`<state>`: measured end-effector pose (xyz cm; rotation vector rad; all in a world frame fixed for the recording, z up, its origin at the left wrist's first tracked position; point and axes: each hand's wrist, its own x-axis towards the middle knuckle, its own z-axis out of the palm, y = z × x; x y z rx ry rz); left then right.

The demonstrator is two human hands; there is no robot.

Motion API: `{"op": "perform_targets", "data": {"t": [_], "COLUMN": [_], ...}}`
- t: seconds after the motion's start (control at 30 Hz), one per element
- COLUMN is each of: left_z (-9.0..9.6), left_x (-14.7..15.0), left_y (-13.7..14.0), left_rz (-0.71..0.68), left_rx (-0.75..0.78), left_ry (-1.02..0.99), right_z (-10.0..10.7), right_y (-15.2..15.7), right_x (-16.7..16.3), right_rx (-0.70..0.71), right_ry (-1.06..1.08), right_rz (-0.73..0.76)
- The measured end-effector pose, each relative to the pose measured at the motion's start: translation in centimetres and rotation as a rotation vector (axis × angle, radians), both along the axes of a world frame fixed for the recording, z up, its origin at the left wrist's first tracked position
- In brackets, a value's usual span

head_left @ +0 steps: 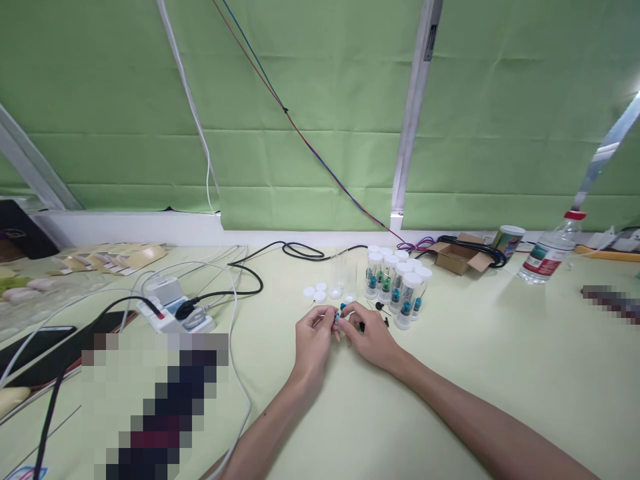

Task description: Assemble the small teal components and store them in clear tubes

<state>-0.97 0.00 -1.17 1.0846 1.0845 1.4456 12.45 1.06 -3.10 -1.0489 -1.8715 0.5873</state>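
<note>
Close together above the table, my left hand (314, 333) and my right hand (375, 337) both have their fingers pinched at a small blue part (337, 318). Its exact kind is too small to make out, and fingers cover much of it. Beside my right hand stand several clear tubes (408, 297) with white caps, holding blue or green pieces. Two clear tubes (345, 277) without such pieces stand just beyond my hands. Loose white caps (315, 292) lie to their left. Small black pieces (380, 307) lie by my right fingers, partly hidden.
On the left are a power strip (173, 310), tangled cables (250, 283) and a phone (43, 347). An open cardboard box (460, 257), a can (507, 239) and a water bottle (550, 250) stand at the back right. A green curtain (310, 180) hangs behind the table.
</note>
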Motion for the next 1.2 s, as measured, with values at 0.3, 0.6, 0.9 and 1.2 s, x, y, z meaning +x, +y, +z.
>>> {"op": "perform_targets", "data": {"t": [0.3,0.6,0.9,1.2], "left_z": [-0.13,-0.15,0.15,-0.07], "left_x": [-0.05,-0.1,0.02,-0.05], "left_y": [0.12,0.15,-0.06,0.04], "left_rz": [-0.019,-0.011,-0.012,-0.028], "left_rx": [-0.001,-0.001,-0.004,-0.014], "left_ry": [0.031,0.027,-0.014,0.036], "right_z": [0.34,0.4,0.21,0.56], "right_y": [0.0,-0.07,-0.15,-0.15], "right_x": [-0.11,-0.09,-0.02,-0.11], "right_rx": [-0.019,-0.029,0.004,-0.01], "right_ry": [0.011,0.005,-0.005,0.001], "right_rz": [0.016,-0.03,-0.001,0.019]}}
